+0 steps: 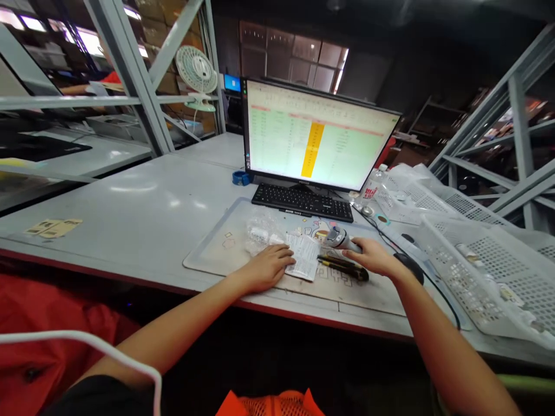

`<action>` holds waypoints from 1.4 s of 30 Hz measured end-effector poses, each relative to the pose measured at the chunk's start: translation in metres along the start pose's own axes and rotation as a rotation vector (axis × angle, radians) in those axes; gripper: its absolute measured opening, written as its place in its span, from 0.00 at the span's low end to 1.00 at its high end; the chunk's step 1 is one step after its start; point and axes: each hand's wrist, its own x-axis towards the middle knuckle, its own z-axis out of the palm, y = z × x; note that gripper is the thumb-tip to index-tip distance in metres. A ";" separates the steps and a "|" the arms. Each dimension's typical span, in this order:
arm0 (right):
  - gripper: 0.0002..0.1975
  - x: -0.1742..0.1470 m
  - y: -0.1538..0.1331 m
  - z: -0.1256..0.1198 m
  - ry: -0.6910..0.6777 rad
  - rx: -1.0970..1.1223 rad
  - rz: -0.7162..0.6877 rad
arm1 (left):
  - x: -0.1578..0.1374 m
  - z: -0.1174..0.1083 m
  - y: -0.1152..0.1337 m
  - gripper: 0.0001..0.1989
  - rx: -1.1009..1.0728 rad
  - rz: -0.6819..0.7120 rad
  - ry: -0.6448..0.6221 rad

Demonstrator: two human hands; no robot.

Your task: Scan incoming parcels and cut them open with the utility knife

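Note:
My left hand (269,267) lies on the desk mat with its fingers stretched out, the fingertips on the edge of a printed white paper slip (303,257). Just beyond that hand is a clear bubble-wrap bundle (260,231) with something white inside, too unclear to name. My right hand (372,255) is closed around the handle of a grey barcode scanner (337,237), whose head points left toward the slip. Below the scanner, dark and yellow pen-like tools (342,267) lie on the mat (208,254), close to my right fingers.
A black keyboard (303,202) sits before a monitor (321,138) showing a spreadsheet. White perforated baskets (489,271) stand at the right, beside a plastic bottle (373,184) and a black mouse (410,267). A blue tape roll (241,178) and a clip fan (197,72) are left.

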 end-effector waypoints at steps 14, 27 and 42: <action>0.32 -0.031 0.219 0.044 0.663 -0.183 0.104 | 0.001 0.000 0.002 0.19 -0.003 -0.008 0.078; 0.28 -0.054 0.253 0.085 0.629 -0.081 0.223 | 0.098 -0.008 0.023 0.17 -0.020 -0.167 0.062; 0.26 -0.054 0.245 0.083 0.651 -0.028 0.205 | 0.218 0.062 -0.014 0.16 -0.348 -0.430 0.239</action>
